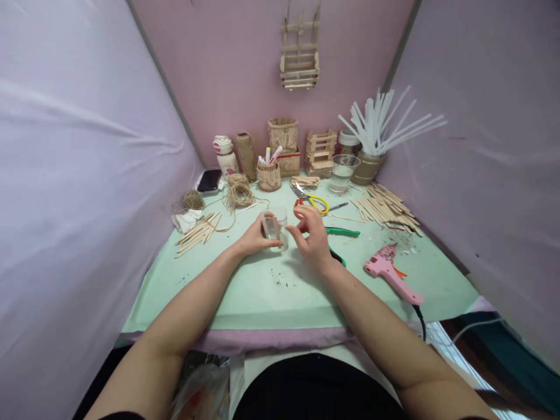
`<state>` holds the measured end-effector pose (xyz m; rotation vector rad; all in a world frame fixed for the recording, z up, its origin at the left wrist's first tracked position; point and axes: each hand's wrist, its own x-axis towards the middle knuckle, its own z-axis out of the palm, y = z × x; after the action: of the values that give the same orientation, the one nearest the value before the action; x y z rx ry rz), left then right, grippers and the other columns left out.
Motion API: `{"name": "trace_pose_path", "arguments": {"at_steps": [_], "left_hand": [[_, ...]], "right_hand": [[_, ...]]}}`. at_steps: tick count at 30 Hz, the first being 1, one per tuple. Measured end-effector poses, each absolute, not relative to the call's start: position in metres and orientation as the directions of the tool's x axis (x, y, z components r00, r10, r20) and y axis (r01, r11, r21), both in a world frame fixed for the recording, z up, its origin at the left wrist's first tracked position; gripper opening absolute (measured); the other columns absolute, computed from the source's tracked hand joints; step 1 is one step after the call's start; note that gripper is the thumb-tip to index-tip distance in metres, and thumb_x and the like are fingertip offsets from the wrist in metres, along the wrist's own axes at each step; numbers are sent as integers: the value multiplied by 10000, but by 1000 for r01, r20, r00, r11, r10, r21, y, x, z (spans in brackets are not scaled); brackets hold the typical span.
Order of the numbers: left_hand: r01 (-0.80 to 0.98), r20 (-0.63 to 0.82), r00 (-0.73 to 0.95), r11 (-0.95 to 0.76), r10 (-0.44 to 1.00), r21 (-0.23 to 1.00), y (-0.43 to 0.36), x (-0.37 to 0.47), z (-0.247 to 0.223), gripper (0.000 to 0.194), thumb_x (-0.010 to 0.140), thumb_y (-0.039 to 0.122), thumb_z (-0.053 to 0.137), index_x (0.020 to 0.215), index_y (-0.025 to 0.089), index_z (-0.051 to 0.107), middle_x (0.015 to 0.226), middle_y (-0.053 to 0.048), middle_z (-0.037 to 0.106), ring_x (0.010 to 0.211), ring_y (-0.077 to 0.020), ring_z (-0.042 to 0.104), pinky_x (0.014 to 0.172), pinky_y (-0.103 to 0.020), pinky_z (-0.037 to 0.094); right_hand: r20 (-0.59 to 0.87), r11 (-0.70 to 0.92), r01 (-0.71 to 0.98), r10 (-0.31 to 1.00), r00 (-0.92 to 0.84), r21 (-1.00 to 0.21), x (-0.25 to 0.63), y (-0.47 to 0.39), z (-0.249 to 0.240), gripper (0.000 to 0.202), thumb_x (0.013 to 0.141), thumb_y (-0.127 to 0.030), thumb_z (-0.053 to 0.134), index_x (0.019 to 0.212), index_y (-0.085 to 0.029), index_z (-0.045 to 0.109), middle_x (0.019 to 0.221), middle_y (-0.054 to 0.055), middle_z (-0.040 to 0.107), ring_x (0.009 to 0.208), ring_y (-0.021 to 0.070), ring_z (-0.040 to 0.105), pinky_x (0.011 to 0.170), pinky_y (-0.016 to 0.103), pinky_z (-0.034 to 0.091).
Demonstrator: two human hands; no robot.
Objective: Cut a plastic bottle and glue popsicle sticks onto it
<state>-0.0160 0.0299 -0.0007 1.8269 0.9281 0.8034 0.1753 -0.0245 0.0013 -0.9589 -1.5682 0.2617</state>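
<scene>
A small clear plastic cup (279, 226) stands on the pale green table (262, 291) at the centre. My left hand (256, 236) grips its left side with the fingers wrapped around it. From the other side, my right hand (311, 236) touches the cup's right wall with its fingertips. A wooden stick seems pressed against the cup under my left fingers, though it is hard to make out.
A pink glue gun (387, 267) lies at the right, green-handled pliers (341, 232) and yellow-handled scissors (311, 199) behind my right hand. Wooden sticks lie in piles left (199, 230) and right (387, 207). Twine (238, 191), a phone (209, 180), stick-built boxes and a jar of white rods (371, 146) line the back.
</scene>
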Motion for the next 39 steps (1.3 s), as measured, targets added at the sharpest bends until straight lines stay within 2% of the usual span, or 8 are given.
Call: {"name": "trace_pose_path", "arguments": {"at_steps": [4,8,11,16,19,23,29,39], "left_hand": [[118,-3,633,-93,774,989,29,-29,11,846,526,432,912,1201,192,461,1056,-98,691,1036,-286,666,914,-443,500],[67,-70,711,31,700,997,27,-38,14,865,474,443,940,1188,184,526,1087,-127,704,1070,-315,666,893,-433,516],[55,-83,723,62,686,997,26,-40,12,877,458,429,949,1197,183,545,1080,-123,711,1045,-299,673,869,-405,522],[68,-105,741,82,663,994,25,-41,10,928,430,435,954,1221,190,535,1071,-115,704,1002,-286,677,857,-399,516],[86,-90,729,39,679,996,25,-42,12,945,442,391,956,1238,216,476,1075,-92,687,996,-263,670,865,-389,509],[156,-18,723,-138,690,978,26,-39,16,813,525,332,926,1183,228,459,1082,-66,650,1003,-231,649,884,-377,496],[220,105,701,-353,706,909,30,-34,9,681,580,271,877,1131,210,481,1152,-78,591,1113,-248,589,952,-397,451],[260,80,695,-353,715,899,31,-32,12,742,573,260,842,1213,190,473,1089,-51,615,1050,-247,609,937,-410,474]], "right_hand": [[774,674,387,589,235,-630,179,-29,2,149,930,-289,587,1068,-234,571,1074,69,541,590,99,483,599,310,511],[746,651,370,613,259,-663,177,-32,1,121,924,-295,592,1026,-229,581,1034,70,554,679,135,555,559,291,507],[733,644,362,643,222,-674,177,-35,2,70,929,-285,581,915,-225,615,858,31,605,668,148,569,571,286,492],[669,578,381,724,170,-722,180,-38,4,305,970,-341,507,713,-208,603,553,-39,498,483,115,453,511,270,386],[691,608,397,716,100,-687,181,-38,7,318,964,-347,509,685,-209,575,630,-7,549,593,144,518,589,290,424],[745,672,391,665,56,-629,179,-36,8,137,919,-345,576,940,-215,614,891,54,614,768,184,564,670,327,480],[744,687,499,657,-119,-527,173,-35,1,424,835,-445,693,1199,-253,588,1210,118,556,1135,295,523,936,478,464],[715,676,558,671,-196,-481,157,-24,1,123,902,-346,623,964,-250,668,1142,81,632,1110,275,486,976,480,383]]}}
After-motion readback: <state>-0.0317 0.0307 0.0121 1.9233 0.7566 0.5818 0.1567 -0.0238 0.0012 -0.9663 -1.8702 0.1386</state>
